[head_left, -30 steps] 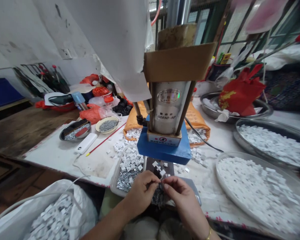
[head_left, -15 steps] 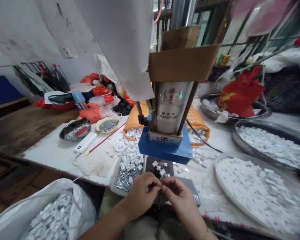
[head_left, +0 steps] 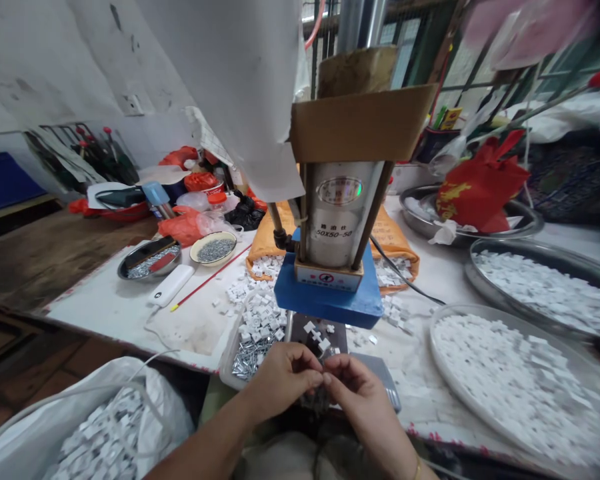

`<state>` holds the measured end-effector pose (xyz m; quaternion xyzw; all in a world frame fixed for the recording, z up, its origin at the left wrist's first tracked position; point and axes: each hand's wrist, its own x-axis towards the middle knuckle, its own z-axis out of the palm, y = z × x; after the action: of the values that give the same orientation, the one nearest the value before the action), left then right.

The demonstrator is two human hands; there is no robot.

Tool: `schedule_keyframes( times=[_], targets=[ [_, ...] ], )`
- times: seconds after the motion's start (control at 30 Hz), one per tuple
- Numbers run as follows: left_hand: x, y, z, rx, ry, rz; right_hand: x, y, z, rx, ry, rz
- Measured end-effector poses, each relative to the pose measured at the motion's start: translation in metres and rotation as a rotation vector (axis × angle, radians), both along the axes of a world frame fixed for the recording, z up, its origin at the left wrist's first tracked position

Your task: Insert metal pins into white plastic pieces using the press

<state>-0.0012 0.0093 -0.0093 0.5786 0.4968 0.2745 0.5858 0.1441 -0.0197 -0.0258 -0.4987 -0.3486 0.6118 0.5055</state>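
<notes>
- Left hand (head_left: 285, 377): thumb and fingers drawn to a narrow pinch, tips meeting those of the other hand; whatever sits between them is too small to tell.
- Right hand (head_left: 363, 390): same narrow pinch, facing the left; contents likewise cannot be told.
- White plastic tub (head_left: 227, 363): just beside the left hand, on its outer, far side; long axis running away from the person; the left hand is clearly the nearer.
- Nails (head_left: 247, 360): loose heap, near end of the tub.
- White clips (head_left: 264, 320): piled at the tub's far end, beyond the nails.
- Dark plate (head_left: 340, 341): straight beyond the joined fingertips, a few loose clips on it.
- Blue press block (head_left: 330, 305): above and beyond the plate, hands short of it.
- Round tray (head_left: 436, 340): heaped with white pieces, well right; right hand nearer.
</notes>
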Motion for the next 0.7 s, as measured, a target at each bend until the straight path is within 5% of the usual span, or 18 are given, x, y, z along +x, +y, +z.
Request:
schedule_keyframes(
  times=[0.13, 0.33, 0.4, 0.7],
  targets=[
    [0.003, 0.001, -0.007, -0.093, -0.07, 0.015, 0.002, -0.001, -0.009, -0.033, 0.024, -0.031],
    [0.003, -0.004, -0.008, 0.465, 0.046, 0.042, 0.009, 0.0, -0.019, -0.072, 0.077, -0.158],
    [0.004, -0.005, -0.008, 0.535, 0.06, 0.014, 0.009, -0.001, -0.017, -0.073, 0.082, -0.143],
    [0.003, -0.005, -0.007, 0.227, 0.005, 0.006, 0.007, -0.002, -0.018, -0.065, 0.113, -0.023]
  ],
)
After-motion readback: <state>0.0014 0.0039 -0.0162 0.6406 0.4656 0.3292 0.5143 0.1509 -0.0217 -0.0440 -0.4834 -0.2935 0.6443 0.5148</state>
